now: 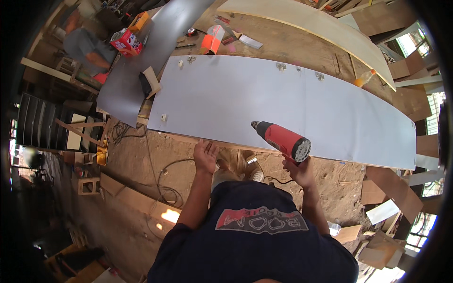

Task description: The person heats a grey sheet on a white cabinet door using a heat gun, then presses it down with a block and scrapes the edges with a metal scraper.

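Observation:
A long white panel (pixel 226 96) lies in front of me with metal hinges (pixel 281 67) along its far edge. My right hand (pixel 302 172) is wrapped round the handle of a red and black heat gun (pixel 283 139), held above the panel's near edge. Its metal nozzle points left and away from me. At the near edge, left of the middle, my left hand (pixel 206 153) is palm up with its fingers apart, touching or very close to the wooden rim; I cannot tell which.
Left of the panel, a grey sheet (pixel 120 89) carries a red and white can (pixel 126 42). Beyond lie an orange box (pixel 212 40), loose tools and a bottle (pixel 364 79). Cables (pixel 163 188) snake over the dirt floor. A person (pixel 87 47) is at the far left.

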`<state>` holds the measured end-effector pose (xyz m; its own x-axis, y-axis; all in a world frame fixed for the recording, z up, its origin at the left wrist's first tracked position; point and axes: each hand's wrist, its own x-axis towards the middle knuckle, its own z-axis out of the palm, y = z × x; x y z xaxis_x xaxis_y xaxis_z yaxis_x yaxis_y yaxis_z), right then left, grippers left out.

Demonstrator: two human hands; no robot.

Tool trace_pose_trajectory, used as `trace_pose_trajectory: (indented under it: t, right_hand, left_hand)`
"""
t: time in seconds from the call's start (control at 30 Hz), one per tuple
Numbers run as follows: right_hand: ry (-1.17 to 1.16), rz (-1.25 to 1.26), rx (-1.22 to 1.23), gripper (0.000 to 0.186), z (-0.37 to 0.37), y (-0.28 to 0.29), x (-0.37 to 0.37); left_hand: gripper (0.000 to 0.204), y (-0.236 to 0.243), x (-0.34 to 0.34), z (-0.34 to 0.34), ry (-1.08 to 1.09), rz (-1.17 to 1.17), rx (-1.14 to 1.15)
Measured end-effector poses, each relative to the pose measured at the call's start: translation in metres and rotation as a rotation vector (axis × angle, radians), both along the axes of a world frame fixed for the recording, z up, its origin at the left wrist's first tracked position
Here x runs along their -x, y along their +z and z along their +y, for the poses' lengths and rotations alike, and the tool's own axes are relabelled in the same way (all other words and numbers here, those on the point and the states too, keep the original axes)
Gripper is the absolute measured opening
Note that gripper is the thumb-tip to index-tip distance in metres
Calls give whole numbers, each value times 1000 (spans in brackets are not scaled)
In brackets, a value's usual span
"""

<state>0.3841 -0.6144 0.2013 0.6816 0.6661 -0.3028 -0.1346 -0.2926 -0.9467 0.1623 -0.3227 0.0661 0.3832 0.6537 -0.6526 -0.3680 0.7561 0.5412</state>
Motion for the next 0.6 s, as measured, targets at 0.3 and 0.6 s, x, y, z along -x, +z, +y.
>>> trace_pose_trajectory:
  t: [0.3, 0.6]
  right_hand:
    - [15, 14, 22, 16, 17, 6, -9]
    - [93, 42, 53, 18, 44, 13, -18]
  left_hand:
    - [94, -8, 20, 12, 53, 42, -50]
    - [75, -15, 30, 30, 113, 105, -75]
